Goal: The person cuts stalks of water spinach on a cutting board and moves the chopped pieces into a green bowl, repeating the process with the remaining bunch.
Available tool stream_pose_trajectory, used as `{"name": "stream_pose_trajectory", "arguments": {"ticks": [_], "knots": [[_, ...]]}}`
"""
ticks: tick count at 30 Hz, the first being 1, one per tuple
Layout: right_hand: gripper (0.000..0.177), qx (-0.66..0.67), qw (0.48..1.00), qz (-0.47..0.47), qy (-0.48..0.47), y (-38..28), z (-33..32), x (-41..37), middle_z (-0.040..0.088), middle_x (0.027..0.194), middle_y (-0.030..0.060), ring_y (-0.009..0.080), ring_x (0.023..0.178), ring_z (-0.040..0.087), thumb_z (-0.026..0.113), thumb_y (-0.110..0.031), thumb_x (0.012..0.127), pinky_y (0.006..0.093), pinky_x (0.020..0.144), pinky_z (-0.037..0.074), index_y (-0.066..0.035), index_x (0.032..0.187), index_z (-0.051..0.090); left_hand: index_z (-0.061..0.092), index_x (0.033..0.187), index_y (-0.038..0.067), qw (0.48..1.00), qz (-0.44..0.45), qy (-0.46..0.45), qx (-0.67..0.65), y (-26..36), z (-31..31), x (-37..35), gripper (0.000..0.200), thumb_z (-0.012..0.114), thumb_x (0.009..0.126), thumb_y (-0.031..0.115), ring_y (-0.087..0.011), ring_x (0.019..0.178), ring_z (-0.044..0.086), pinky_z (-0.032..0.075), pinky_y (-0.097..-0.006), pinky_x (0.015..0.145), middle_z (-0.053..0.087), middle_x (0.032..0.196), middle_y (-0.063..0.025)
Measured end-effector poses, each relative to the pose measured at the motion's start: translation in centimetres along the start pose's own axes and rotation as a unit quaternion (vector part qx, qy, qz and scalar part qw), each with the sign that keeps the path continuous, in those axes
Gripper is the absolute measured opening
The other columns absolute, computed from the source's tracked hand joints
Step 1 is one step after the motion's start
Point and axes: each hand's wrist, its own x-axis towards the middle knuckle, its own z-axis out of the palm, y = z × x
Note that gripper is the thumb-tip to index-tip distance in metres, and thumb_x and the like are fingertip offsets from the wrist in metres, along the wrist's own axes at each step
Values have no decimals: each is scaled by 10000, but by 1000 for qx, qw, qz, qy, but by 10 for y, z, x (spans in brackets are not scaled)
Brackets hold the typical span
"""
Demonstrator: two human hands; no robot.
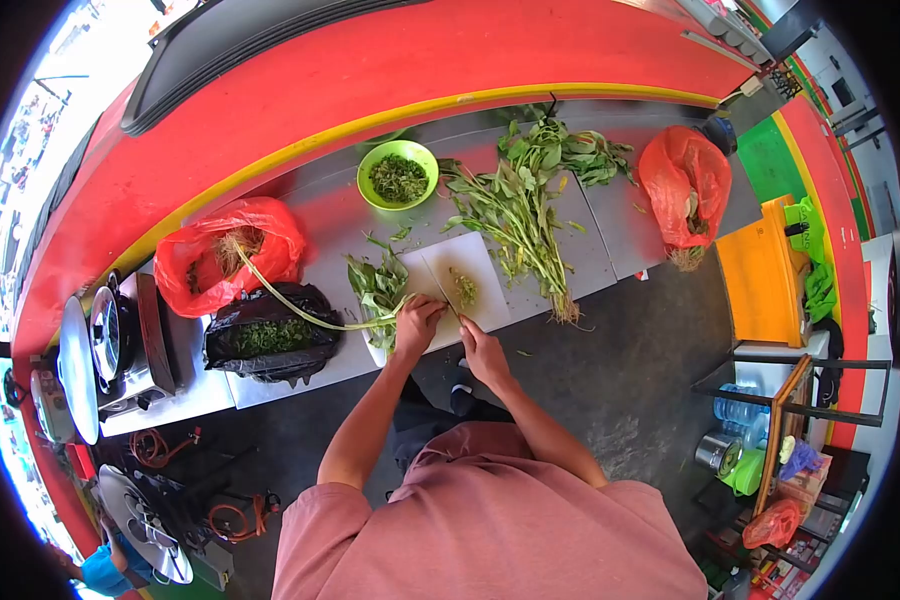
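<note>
A white cutting board (482,262) lies near the table's front edge with chopped green pieces (463,287) on it. My left hand (419,322) is closed around green stems at the board's left part; their leafy ends (378,287) spread to the left. Close beside it, my right hand (482,350) grips a knife (456,313), its blade angled toward the stems. A green bowl (398,176) of cut leaves stands behind the board. To the right lies a large leafy bunch (530,200) with roots toward the front edge.
Red plastic bags stand at the left (280,235) and right (682,180). A black bag (315,350) holds chopped greens. A stove with pots (135,335) is at far left. An orange container (760,280) and a shelf (785,400) stand to the right.
</note>
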Motion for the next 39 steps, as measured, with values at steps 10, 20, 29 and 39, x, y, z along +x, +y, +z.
{"name": "stream_pose_trajectory", "arguments": {"ticks": [10,20,29,39], "knots": [[355,-97,995,8,9,-11,3,10,686,811,268,476,769,671,493,-337,1044,580,672,535,-220,1368,579,771,923,65,999,37,14,26,5,-2,-4,146,735,785,38,-309,849,654,525,-416,766,683,886,-80],[380,-117,993,21,-11,-14,3,4,694,802,254,477,772,678,472,-379,1047,585,672,541,-255,1398,554,766,910,55,1000,18,0,9,0,-2,-2,145,735,776,8,-311,847,671,536,-408,756,691,905,-93],[377,-66,997,37,-13,-9,3,3,700,873,246,467,812,671,501,-346,1040,571,710,542,-222,1390,561,768,919,40,999,-4,-7,-36,4,-7,1,163,739,767,-12,-313,852,673,541,-403,768,684,902,-98],[357,-71,997,-6,24,-9,13,11,689,752,227,459,711,677,487,-352,1046,571,643,540,-241,1373,573,766,929,27,1000,29,2,-10,2,-6,-3,172,738,769,-29,-318,849,671,536,-410,766,681,901,-113]]}}
